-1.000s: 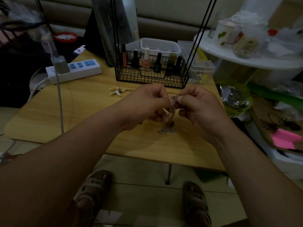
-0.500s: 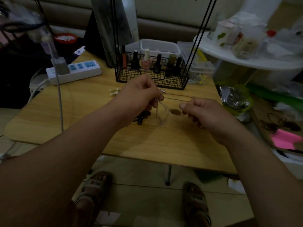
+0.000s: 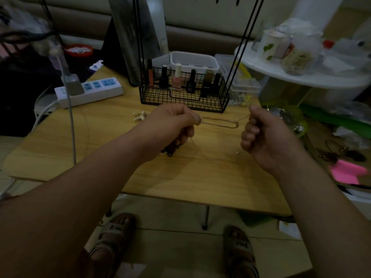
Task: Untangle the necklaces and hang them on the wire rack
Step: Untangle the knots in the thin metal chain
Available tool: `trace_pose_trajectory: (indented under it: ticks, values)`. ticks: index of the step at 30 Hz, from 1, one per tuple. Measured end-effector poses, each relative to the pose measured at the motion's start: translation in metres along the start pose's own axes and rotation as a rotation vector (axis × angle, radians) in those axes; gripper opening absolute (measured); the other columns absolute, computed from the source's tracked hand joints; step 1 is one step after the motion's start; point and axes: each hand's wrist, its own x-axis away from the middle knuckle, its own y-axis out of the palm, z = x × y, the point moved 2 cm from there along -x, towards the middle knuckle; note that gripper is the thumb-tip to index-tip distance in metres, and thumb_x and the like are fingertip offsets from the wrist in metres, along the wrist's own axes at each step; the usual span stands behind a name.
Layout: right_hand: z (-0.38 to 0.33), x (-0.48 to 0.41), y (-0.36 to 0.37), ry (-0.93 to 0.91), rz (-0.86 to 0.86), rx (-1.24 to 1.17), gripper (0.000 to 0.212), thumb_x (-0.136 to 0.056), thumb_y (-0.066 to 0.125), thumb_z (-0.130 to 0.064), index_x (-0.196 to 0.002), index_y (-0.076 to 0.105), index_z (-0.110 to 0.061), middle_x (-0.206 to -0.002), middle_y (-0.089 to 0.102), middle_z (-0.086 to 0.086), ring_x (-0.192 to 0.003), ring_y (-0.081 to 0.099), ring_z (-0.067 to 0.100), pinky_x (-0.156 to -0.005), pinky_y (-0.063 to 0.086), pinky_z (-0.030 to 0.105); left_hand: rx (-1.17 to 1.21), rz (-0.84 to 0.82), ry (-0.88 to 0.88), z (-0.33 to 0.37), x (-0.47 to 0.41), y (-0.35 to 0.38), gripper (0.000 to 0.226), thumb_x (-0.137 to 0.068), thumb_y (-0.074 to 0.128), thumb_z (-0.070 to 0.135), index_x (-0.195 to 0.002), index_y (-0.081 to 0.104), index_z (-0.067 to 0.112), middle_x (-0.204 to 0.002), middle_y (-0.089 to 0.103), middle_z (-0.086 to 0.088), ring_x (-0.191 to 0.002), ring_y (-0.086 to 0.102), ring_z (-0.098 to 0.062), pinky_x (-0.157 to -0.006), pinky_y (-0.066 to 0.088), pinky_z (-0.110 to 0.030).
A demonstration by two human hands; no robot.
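Observation:
A thin gold chain necklace (image 3: 220,123) stretches above the wooden table (image 3: 112,137) between my two hands. My left hand (image 3: 172,123) pinches one end near a small ring. My right hand (image 3: 261,133) grips the other end, fingers curled. A fine strand hangs down from my left hand toward the table. A dark beaded piece (image 3: 170,150) lies partly hidden under my left hand. The black wire rack (image 3: 184,97) stands at the table's far edge, its thin uprights rising out of view.
Nail polish bottles (image 3: 176,79) fill the rack's basket. A white power strip (image 3: 90,91) with a cable lies at the left. A small starfish charm (image 3: 140,115) sits near the rack. A cluttered white shelf (image 3: 301,77) stands to the right. My sandalled feet show below the table.
My hands moved apart, the right one sliding to the right, drawing the chain out long between them. The small heap of chain on the table is gone from view.

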Motion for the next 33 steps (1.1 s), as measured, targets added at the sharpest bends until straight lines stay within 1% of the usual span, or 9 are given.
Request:
trace_pose_trajectory:
  ticks: [2,6,14,18,23,25,28,30,33]
  values:
    - [0.001,0.001,0.003,-0.078,-0.018,0.286,0.030,-0.102,0.059,-0.036,-0.079,0.059,-0.017,-0.060,0.041,-0.003,-0.053,0.038,0.012,-0.047,0.029,0.026,0.025,-0.042,-0.012,-0.001,0.000,0.003,0.016,-0.103,0.061,0.021,-0.099,0.073,0.011,-0.076,0.070,-0.003,-0.064,0.054,-0.018,-0.059,0.039,-0.034]
    - [0.007,0.007,0.013,-0.295,0.025,0.891,0.025,-0.099,0.064,-0.043,-0.092,0.069,-0.019,-0.076,0.063,-0.001,-0.068,0.056,0.015,-0.063,0.043,0.033,0.146,-0.119,-0.028,0.002,0.000,0.008,0.026,-0.105,0.053,0.022,-0.108,0.073,0.006,-0.085,0.072,-0.005,-0.064,0.053,-0.015,-0.056,0.039,-0.029]
    - [0.004,0.005,0.005,-0.293,0.112,0.975,0.011,-0.098,0.064,-0.033,-0.106,0.070,-0.026,-0.104,0.067,-0.007,-0.099,0.063,0.015,-0.078,0.051,0.035,0.500,-0.312,-0.108,0.004,0.001,0.008,0.042,-0.098,0.038,0.013,-0.132,0.063,0.010,-0.099,0.070,-0.005,-0.043,0.032,-0.006,-0.047,0.018,-0.023]
    - [0.010,0.014,0.017,-0.397,-0.137,0.870,0.046,-0.092,0.065,-0.014,-0.134,0.060,-0.032,-0.132,0.062,-0.013,-0.125,0.056,0.007,-0.101,0.049,0.038,0.466,-0.359,-0.084,0.006,0.003,0.011,0.046,-0.099,0.036,0.006,-0.137,0.060,0.008,-0.107,0.072,-0.006,-0.041,0.030,-0.004,-0.047,0.017,-0.022]
    - [0.025,0.017,0.038,-0.242,-0.540,0.529,0.037,-0.096,0.059,0.003,-0.132,0.062,-0.009,-0.112,0.073,0.018,-0.102,0.071,0.024,-0.091,0.056,0.041,0.446,-0.384,-0.044,0.007,0.004,0.015,0.042,-0.104,0.036,0.000,-0.140,0.056,0.001,-0.096,0.069,-0.015,-0.037,0.032,-0.001,-0.042,0.029,-0.016]
    - [0.025,0.016,0.037,-0.169,-0.542,0.464,0.026,-0.102,0.054,-0.003,-0.125,0.067,-0.003,-0.084,0.067,0.016,-0.081,0.068,0.023,-0.090,0.055,0.043,0.415,-0.372,-0.037,0.007,0.006,0.013,0.038,-0.105,0.039,0.001,-0.139,0.057,0.003,-0.072,0.067,-0.003,-0.038,0.031,-0.002,-0.043,0.025,-0.017]
    - [0.021,0.014,0.031,-0.048,-0.460,0.368,0.023,-0.106,0.048,-0.012,-0.105,0.068,-0.002,-0.064,0.045,0.003,-0.060,0.049,0.019,-0.072,0.052,0.041,0.340,-0.312,-0.008,0.006,0.006,0.007,0.036,-0.104,0.048,0.003,-0.137,0.062,0.010,-0.092,0.073,-0.005,-0.042,0.031,-0.004,-0.047,0.022,-0.022]
    - [0.016,0.010,0.025,-0.042,-0.353,0.310,0.025,-0.104,0.045,-0.017,-0.089,0.063,-0.011,-0.061,0.036,0.000,-0.055,0.037,0.015,-0.051,0.039,0.030,0.203,-0.198,0.007,0.006,0.006,0.003,0.033,-0.102,0.058,0.007,-0.132,0.065,0.015,-0.106,0.074,-0.018,-0.045,0.034,-0.005,-0.045,0.026,-0.020]
    - [0.007,0.002,0.017,-0.099,-0.244,0.245,0.028,-0.103,0.047,-0.022,-0.078,0.056,-0.015,-0.059,0.030,-0.002,-0.051,0.028,0.012,-0.044,0.020,0.025,-0.043,-0.101,-0.013,0.007,0.007,0.001,0.028,-0.099,0.066,0.015,-0.126,0.068,0.023,-0.111,0.074,-0.022,-0.047,0.038,-0.006,-0.040,0.034,-0.015]
